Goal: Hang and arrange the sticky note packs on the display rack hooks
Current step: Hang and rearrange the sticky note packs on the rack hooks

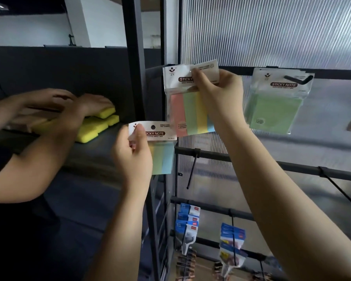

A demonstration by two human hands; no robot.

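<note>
The left hand (133, 159) pinches one striped sticky note pack (158, 147) by its header card, low and near. Higher up, the right hand (219, 98) grips a second striped pack (182, 110) at the top rail (332, 75) — a green pack (276, 110) (already hung) sits on the hook (298, 80) beside it.

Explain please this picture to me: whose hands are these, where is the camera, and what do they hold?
The single picture comes from a camera worn on a person's head, looking forward and down. The left hand pinches a striped sticky note pack by its header. The right hand lifts another striped pack toward the top rail of the display rack. A green pack already hangs on a hook. At far left, another person's hands handle yellow sponges on a shelf.
</note>
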